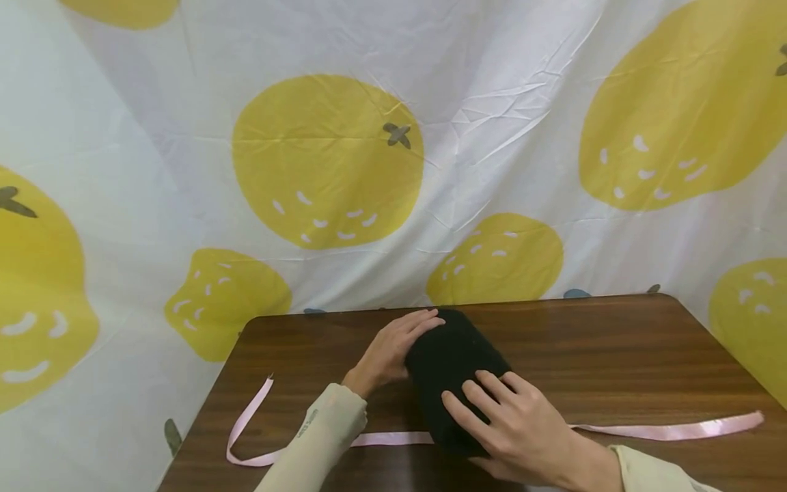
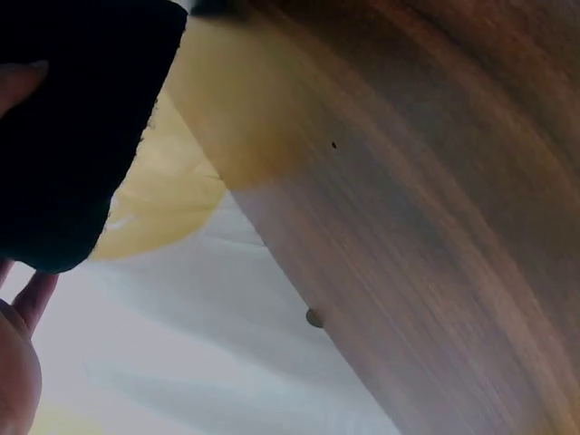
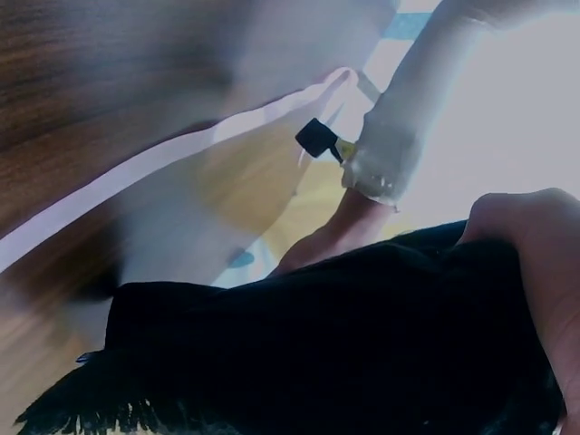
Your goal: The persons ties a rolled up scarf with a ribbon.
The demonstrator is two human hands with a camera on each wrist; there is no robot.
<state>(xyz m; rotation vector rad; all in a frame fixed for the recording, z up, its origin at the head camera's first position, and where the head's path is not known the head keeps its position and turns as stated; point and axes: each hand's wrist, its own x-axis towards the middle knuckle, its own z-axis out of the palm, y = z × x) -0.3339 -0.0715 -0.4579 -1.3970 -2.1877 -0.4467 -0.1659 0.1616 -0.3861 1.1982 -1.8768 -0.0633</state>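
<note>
Dark folded cloth: gripped by both hands, pliable, no fragility noted

Located near the middle of the wooden tabletop, tilted, seen across the line of the pink ribbon in the head view. Contact of lower edge with the wood: cannot tell.

Handling, as judged: probably light, soft and bendable, with a matt face offering fair friction; not prone to breakage. Likely to sag or unfold if supported at one end only. Fitted with loose fringe at one end, per right wrist view; better kept out of the grip. Best held across the thick folded body, all layers together.

Left hand: closed to the bundle's thickness, wrapped over the far left edge, digits on both faces. Right hand: fingers spread and bent over the near right part, thumb low, gripping the same cloth. Forearm poses: left extended forward from lower middle; right angled inward from lower right, palm down.
</note>
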